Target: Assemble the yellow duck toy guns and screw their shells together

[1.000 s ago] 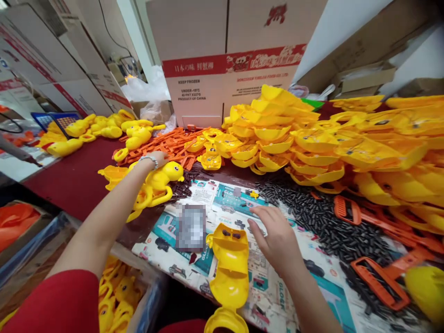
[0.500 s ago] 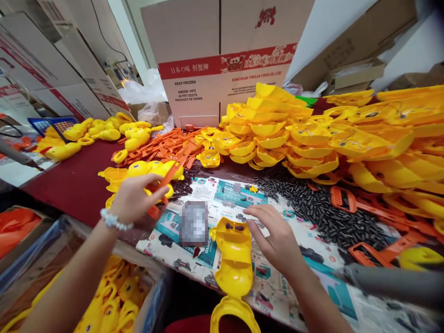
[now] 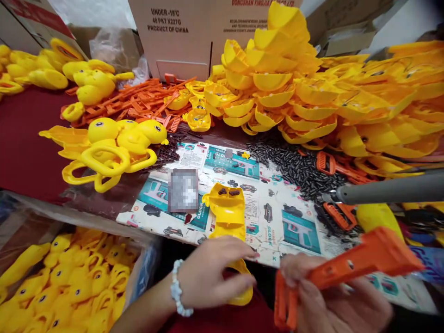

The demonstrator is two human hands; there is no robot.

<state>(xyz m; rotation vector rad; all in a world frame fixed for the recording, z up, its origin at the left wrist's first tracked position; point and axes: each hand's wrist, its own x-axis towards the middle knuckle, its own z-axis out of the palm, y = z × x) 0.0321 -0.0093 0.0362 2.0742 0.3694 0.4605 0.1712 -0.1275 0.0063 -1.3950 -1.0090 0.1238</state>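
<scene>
A yellow duck-shaped shell half [image 3: 227,210] lies hollow side up at the table's front edge, two small dark pieces [image 3: 229,191] in its top end. My left hand [image 3: 218,273], with a beaded bracelet, hovers over or touches the shell's handle end, thumb and fingers apart; whether it makes contact I cannot tell. At the lower right, my right hand [image 3: 343,303] pinches a long orange plastic part [image 3: 360,261] with a slotted end, raised and slanted in front of the table edge. Part of the shell's handle is hidden behind my left hand.
Yellow shells [image 3: 277,83] are stacked high at the back right. Small black cylinders [image 3: 298,166] lie heaped before them, near a grey tool [image 3: 388,188]. Orange parts [image 3: 132,104] are piled at back left. Closed yellow ducks [image 3: 114,138] lie left; a box of ducks [image 3: 65,282] stands lower left.
The orange part has passed from my left hand to my right, which has moved down and right. My left hand has come over to the shell's handle. The view has tilted down.
</scene>
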